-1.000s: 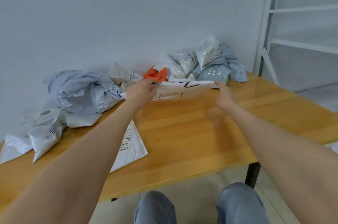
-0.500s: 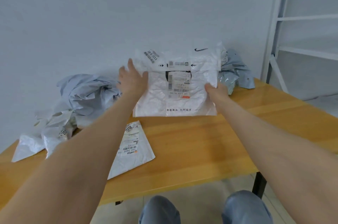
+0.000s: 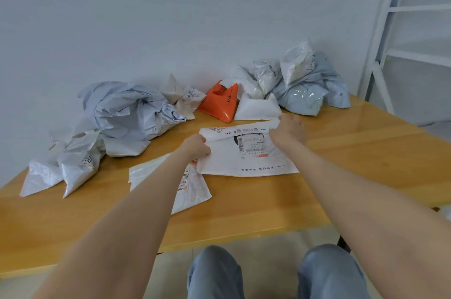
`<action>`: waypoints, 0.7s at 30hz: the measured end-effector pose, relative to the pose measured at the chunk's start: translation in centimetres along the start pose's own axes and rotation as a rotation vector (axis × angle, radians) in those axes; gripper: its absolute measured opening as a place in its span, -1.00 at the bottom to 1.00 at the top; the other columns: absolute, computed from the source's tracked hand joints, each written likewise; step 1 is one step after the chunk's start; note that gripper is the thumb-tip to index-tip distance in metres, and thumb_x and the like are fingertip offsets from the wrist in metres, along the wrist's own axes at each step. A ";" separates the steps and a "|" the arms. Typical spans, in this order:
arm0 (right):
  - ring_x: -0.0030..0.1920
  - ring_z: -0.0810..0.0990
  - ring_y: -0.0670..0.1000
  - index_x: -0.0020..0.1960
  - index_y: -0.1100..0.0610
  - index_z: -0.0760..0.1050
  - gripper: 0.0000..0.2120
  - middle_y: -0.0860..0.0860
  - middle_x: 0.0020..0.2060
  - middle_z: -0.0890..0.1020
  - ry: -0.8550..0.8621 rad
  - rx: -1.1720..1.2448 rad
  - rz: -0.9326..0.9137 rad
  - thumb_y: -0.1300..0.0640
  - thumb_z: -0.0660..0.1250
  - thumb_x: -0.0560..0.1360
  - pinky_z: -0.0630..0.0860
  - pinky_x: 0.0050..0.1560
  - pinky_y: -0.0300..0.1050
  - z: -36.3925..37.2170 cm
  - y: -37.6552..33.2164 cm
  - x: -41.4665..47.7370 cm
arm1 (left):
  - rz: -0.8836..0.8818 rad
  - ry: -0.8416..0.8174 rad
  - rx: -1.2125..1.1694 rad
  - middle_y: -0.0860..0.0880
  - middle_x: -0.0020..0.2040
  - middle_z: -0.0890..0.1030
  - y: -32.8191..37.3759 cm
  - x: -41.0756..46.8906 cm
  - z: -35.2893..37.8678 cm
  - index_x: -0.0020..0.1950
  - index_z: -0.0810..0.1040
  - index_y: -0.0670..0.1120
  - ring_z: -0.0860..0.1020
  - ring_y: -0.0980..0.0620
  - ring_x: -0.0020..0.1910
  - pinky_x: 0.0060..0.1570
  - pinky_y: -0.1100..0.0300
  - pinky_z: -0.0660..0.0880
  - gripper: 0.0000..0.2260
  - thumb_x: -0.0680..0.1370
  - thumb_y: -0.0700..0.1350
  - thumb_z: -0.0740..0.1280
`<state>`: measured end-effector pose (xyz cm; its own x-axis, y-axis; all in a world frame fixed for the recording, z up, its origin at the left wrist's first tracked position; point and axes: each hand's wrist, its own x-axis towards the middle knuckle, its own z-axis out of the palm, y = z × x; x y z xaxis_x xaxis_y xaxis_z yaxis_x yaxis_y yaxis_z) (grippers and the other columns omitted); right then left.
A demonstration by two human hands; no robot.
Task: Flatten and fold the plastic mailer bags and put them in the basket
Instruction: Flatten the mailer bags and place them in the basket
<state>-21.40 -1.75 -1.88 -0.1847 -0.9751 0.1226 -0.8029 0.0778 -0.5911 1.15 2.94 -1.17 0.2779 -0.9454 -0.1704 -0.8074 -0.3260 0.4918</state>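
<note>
flattening the white mailer (image 3: 249, 159) on the table (image 3: 366, 152): left hand (image 3: 196, 149) clenched on its left edge, right hand (image 3: 289, 130) grasping the top flap (image 3: 244, 129), which next likely needs creasing flat.

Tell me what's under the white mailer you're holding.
The white mailer lies on the wooden table; its left corner seems to overlap a second flat mailer. Anything beneath its middle is covered.
</note>
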 end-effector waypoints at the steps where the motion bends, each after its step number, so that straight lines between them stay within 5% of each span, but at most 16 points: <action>1: 0.36 0.27 0.15 0.41 0.07 0.31 -0.56 0.12 0.36 0.31 -0.010 -0.001 -0.066 0.07 0.28 0.55 0.34 0.27 0.01 0.2 -0.7 -0.3 | 0.001 0.012 0.034 -0.13 0.19 0.49 -0.2 0.2 -0.3 0.37 0.38 -0.09 0.54 -0.08 -0.06 -0.27 0.11 0.57 -0.63 0.56 -0.18 0.24; 5: 0.34 0.29 0.13 0.33 0.03 0.43 -0.57 0.09 0.32 0.35 -0.118 0.021 -0.294 -0.08 0.32 0.51 0.41 0.22 0.03 2.6 -4.9 -2.2 | -0.001 0.123 0.268 -0.11 0.29 0.49 -3.3 0.2 -2.6 0.42 0.34 -0.10 0.51 -0.11 0.19 0.16 0.02 0.50 -0.55 0.53 -0.11 0.27; 11: 0.43 0.23 0.11 0.30 -0.06 0.49 -0.51 0.05 0.38 0.36 -0.457 -0.072 -0.582 -0.18 0.41 0.42 0.34 0.31 0.08 5.9 -9.5 -5.2 | -0.101 0.071 0.370 -0.21 0.36 0.42 -7.6 0.2 -3.8 0.44 0.23 -0.26 0.44 -0.15 0.30 0.17 0.10 0.40 -0.49 0.57 -0.12 0.30; 15: 0.38 0.31 0.13 0.33 -0.05 0.49 -0.48 0.06 0.36 0.39 -0.567 -0.116 -0.525 -0.12 0.45 0.40 0.37 0.32 0.07 7.6 -9.7 -5.7 | -0.131 -0.018 0.339 -0.19 0.37 0.41 -9.2 0.9 -3.6 0.51 0.11 -0.21 0.44 -0.14 0.28 0.20 0.05 0.44 -0.35 0.53 -0.05 0.33; 21: 0.31 0.38 0.13 0.27 -0.12 0.50 -0.48 0.05 0.34 0.40 -0.621 -0.154 -0.475 -0.13 0.49 0.34 0.39 0.29 0.06 9.0 -9.1 -5.2 | -0.114 -0.062 0.467 -0.11 0.14 0.49 -9.3 2.1 -4.0 0.25 0.40 -0.13 0.49 -0.07 0.05 -0.01 0.11 0.48 -0.50 0.40 0.03 0.44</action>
<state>-8.04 0.76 -4.31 0.5107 -0.8448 -0.1598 -0.7938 -0.3919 -0.4650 11.27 3.99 -2.70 0.3577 -0.8973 -0.2587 -0.9250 -0.3784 0.0336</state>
